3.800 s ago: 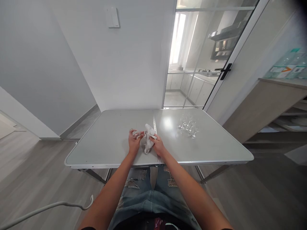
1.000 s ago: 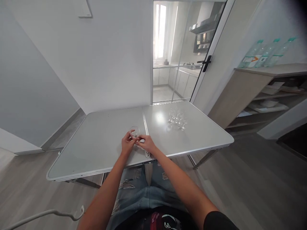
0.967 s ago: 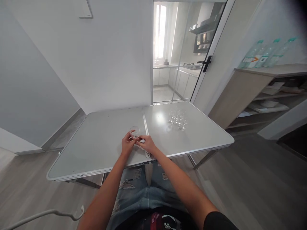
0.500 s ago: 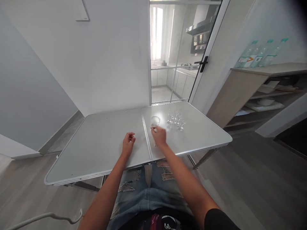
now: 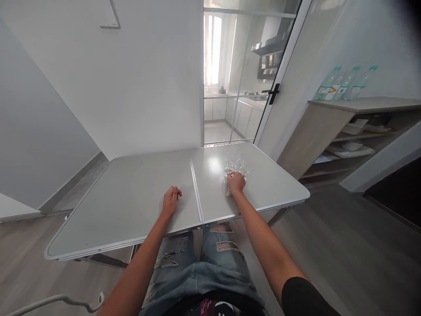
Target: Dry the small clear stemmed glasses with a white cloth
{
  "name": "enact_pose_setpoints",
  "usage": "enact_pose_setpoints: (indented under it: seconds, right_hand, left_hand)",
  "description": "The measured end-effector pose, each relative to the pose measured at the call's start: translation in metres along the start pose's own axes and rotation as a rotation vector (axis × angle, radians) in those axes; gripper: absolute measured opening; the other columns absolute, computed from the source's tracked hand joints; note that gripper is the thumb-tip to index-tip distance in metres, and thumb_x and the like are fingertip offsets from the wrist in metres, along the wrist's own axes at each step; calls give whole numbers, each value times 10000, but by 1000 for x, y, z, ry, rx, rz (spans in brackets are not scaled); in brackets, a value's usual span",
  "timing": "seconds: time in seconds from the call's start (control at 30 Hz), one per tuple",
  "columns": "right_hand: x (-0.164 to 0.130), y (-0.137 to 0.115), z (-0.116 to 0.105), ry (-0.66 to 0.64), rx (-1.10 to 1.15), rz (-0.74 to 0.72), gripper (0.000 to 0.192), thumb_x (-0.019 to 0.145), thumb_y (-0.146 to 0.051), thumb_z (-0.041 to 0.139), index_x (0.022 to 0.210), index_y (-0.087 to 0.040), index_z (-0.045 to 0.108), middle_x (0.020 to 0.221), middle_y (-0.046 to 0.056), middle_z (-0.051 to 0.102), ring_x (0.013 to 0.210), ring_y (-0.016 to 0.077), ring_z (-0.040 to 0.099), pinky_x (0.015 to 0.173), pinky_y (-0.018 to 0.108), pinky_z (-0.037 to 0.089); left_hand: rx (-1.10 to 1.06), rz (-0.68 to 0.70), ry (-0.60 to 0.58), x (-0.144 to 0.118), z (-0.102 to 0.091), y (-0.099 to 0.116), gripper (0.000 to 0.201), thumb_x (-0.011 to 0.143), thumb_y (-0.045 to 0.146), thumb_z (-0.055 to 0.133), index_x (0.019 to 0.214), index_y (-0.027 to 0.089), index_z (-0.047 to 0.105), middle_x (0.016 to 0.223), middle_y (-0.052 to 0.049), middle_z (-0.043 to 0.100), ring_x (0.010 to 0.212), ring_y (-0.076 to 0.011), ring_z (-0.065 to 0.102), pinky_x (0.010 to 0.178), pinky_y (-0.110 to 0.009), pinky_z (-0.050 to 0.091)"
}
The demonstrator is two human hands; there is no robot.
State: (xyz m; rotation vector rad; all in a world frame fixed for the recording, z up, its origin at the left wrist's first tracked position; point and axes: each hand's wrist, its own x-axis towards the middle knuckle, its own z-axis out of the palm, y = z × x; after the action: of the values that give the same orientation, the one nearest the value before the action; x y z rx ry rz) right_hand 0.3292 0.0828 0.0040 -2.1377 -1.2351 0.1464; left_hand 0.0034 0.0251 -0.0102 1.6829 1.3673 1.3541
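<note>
My right hand (image 5: 236,182) reaches to the right half of the grey folding table (image 5: 138,197). Its fingers are closed on a small clear stemmed glass, right at the near edge of a cluster of several like glasses (image 5: 235,164). A bit of white cloth (image 5: 228,192) sticks out under that hand. My left hand (image 5: 171,199) rests on the table left of the centre seam, fingers loosely curled and holding nothing.
A white wall stands behind the table, with a glass sliding door (image 5: 237,74) onto a kitchen at the back right. A wooden shelf unit (image 5: 348,127) at the right carries three water bottles (image 5: 342,83). A white cable (image 5: 49,303) lies by my left leg.
My hands have parted: the right one carried the small glass and cloth from the table's middle to the cluster of glasses, and the left one dropped empty onto the table.
</note>
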Motion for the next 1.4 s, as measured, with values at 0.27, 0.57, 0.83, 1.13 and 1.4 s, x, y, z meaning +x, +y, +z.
enact_pose_setpoints:
  seconds: [0.27,0.57,0.83,1.13,1.4]
  right_hand:
    - [15,5,8,3,10,21,281,886,-338,590,1003,-185,795,939,151,763,882,261,712,752,308,516]
    - [18,3,11,22,12,67,273,888,-316,585,981,-169,796,936,181,759,897,291,724,766,340,525]
    - [12,0,2,16,79,140,331,855,-363,669,1106,-161,745,996,175,745,918,294,705,777,349,504]
    - [-63,-24,4,-74,148,-578,394,1017,-394,455,790,-192,705,883,69,681,754,158,610,707,258,392]
    - [-92,-40,12,-397,2,-1018,308,1004,-377,527,811,-209,699,866,37,678,862,151,612,716,242,360]
  left_hand:
    - [70,-10,-8,-1,1,4,540,1017,562,295,715,209,569,634,-4,460,596,-163,443,594,-288,368]
    - [50,3,-16,-1,1,1,520,1027,534,300,722,207,566,643,4,432,596,-157,430,595,-286,355]
    - [43,-12,-25,-1,0,4,510,1021,538,319,717,210,564,641,6,441,581,-154,429,590,-288,360]
    - [207,16,-105,0,1,0,482,977,492,391,642,203,581,671,-8,533,633,-160,477,662,-288,385]
    - [374,25,-309,-2,1,11,395,931,442,436,704,193,643,663,-6,619,647,-160,517,654,-280,362]
